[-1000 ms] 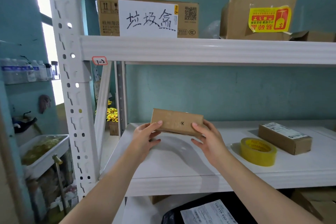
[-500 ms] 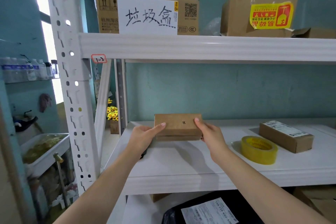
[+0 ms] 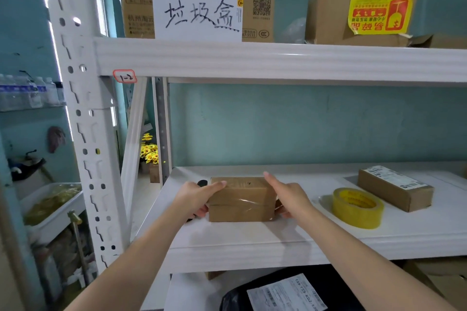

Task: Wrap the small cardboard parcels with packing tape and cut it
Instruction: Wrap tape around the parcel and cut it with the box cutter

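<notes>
A small brown cardboard parcel (image 3: 241, 199) rests on the white shelf (image 3: 252, 242), with clear shiny tape across its front face. My left hand (image 3: 197, 197) grips its left end and my right hand (image 3: 288, 197) grips its right end. A roll of yellow packing tape (image 3: 357, 207) lies flat to the right of my right hand. A second, longer parcel (image 3: 394, 188) with a white label sits behind the roll. A small black object (image 3: 202, 182) peeks out behind my left hand.
The upper shelf beam (image 3: 278, 60) carries a carton with a handwritten white sign (image 3: 198, 11) and a carton with a yellow sticker (image 3: 364, 11). A perforated white upright (image 3: 80, 108) stands at the left. A black mailer bag (image 3: 285, 293) lies below.
Both hands have lowered the parcel from mid-air onto the shelf and turned it so its taped face points toward me.
</notes>
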